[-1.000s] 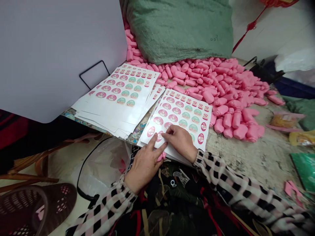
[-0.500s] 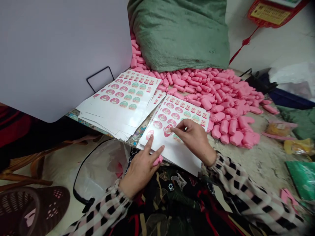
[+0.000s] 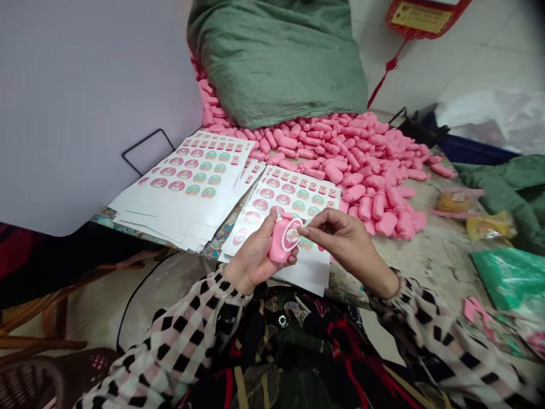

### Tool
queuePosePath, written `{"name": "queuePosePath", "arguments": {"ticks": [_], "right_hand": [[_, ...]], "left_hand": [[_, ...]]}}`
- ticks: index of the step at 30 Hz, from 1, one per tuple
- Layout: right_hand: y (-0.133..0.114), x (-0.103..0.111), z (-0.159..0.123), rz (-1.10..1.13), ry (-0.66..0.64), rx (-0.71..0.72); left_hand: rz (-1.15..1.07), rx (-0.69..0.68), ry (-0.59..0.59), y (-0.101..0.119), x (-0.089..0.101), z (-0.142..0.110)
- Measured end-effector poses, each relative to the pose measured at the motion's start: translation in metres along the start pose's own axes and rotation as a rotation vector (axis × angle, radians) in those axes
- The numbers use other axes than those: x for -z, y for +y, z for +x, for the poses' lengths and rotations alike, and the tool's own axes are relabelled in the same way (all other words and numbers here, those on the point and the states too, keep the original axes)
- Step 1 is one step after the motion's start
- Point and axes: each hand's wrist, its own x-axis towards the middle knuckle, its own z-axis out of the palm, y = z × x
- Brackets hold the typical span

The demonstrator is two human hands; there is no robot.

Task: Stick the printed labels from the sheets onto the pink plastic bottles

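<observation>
One pink bottle [image 3: 279,244] is gripped inside the left hand [image 3: 254,254], while the right hand [image 3: 347,241] pinches one oval sticker [image 3: 292,235] against it.

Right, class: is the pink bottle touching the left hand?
Touching: the head view shows the pink bottle held in the left hand, its thumb against the bottle's side.

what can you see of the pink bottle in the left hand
The small pink bottle looks like smooth moulded plastic, with a rounded body and a short neck at the top. An oval label with a red-pink rim and white centre sits on its front. The bottle is tilted slightly, gripped by the left hand, with its base above a printed sticker sheet. The right hand's fingertips reach the label's edge.
</observation>
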Motion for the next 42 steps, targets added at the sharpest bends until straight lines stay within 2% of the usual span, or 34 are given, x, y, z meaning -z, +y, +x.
{"name": "queuePosePath", "arguments": {"ticks": [5, 8, 24, 26, 30, 33, 36, 38, 42], "right_hand": [[0.006, 0.010, -0.002, -0.039, -0.026, 0.013], [0.009, 0.010, -0.003, -0.080, -0.035, 0.028], [0.018, 0.006, -0.002, -0.227, -0.052, 0.089], [0.020, 0.006, -0.003, -0.295, -0.039, 0.150], [0.020, 0.010, -0.004, -0.580, -0.033, 0.273], [0.022, 0.016, -0.002, -0.684, -0.007, 0.265], [0.026, 0.017, -0.002, -0.603, 0.106, 0.183], [0.028, 0.009, -0.006, -0.518, 0.176, 0.141], [0.034, -0.014, -0.014, -0.435, 0.174, 0.103]], "left_hand": [[0.014, 0.043, -0.033, -0.004, -0.010, 0.007], [0.017, 0.036, -0.015, -0.005, -0.013, 0.007], [0.032, 0.015, -0.024, -0.007, -0.010, 0.008], [0.060, -0.004, 0.000, -0.007, -0.011, 0.007], [0.129, -0.038, 0.066, -0.009, -0.012, 0.006], [0.112, -0.011, 0.068, -0.009, -0.009, 0.006], [0.073, 0.052, 0.050, -0.008, -0.007, 0.007], [-0.001, 0.082, 0.053, -0.009, -0.008, 0.009], [-0.173, 0.083, 0.099, -0.015, -0.016, 0.012]]}}
